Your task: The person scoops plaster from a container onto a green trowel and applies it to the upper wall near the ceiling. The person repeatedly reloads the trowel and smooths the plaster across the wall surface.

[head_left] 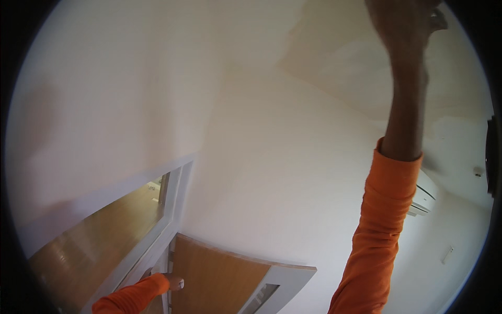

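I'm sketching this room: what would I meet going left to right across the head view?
Pale rectangular frame, brown wooden door panel, raised bare right hand, small pale round fixture, dark elongated object.

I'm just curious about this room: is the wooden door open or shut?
Open: the wooden door stands out at an angle from the pale frame, its top edge swung clear.
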The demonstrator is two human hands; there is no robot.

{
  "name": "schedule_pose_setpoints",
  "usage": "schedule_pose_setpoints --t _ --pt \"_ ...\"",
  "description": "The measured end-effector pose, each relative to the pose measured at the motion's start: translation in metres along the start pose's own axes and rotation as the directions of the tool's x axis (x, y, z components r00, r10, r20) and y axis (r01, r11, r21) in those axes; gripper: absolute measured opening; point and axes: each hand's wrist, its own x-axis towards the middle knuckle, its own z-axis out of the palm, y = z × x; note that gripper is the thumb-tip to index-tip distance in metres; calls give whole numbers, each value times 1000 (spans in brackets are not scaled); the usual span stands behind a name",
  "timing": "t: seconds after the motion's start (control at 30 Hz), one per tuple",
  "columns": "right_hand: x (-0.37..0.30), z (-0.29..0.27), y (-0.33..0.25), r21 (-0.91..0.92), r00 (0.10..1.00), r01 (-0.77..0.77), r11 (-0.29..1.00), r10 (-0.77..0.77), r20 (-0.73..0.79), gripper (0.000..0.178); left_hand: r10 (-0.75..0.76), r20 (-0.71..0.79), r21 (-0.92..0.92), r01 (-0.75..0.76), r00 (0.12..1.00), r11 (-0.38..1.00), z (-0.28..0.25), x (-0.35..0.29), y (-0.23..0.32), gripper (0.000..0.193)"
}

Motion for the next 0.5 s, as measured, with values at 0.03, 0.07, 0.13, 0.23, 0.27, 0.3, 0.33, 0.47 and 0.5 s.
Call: schedule_pose_setpoints --t 0.03,0.07,0.13,0.23,0.27,0.3,0.33,0.47,0.5 --pt "-22 10 -10 -7 1000 -2 1000 2 25 67 -8 16 -11 8 1000 1000 -2 -2 6 26" --pt "-44 18 -19 -14 999 -11 1000 11 46 68 -21 25 -21 22 999 1000 -5 -7 12 26" --pt "-90 33 -35 -48 981 17 999 -7 194 63 -20 -4 4 20 1000 1000 -7 -12 22 25" --pt "-160 62 -58 -105 941 57 993 -18 337 70 -12 17 25 12 1000 1000 -1 -4 15 29" --pt "-186 69 -70 -62 916 33 998 -5 402 71 -9 31 33 8 999 999 0 0 12 30" --pt "-214 75 -80 -26 885 8 1000 5 465 72 -24 27 16 23 999 1000 -3 -1 13 29" --pt "-244 83 -88 -15 852 30 999 -18 523 73 -39 20 0 39 999 999 -8 -4 20 27" --pt "-330 98 -113 77 690 -29 997 -36 723 77 -38 12 -11 39 999 999 -24 -13 35 26" --pt "-345 94 -118 105 641 -77 991 -31 767 78 -25 -8 -9 25 1000 1000 -23 -11 29 26"
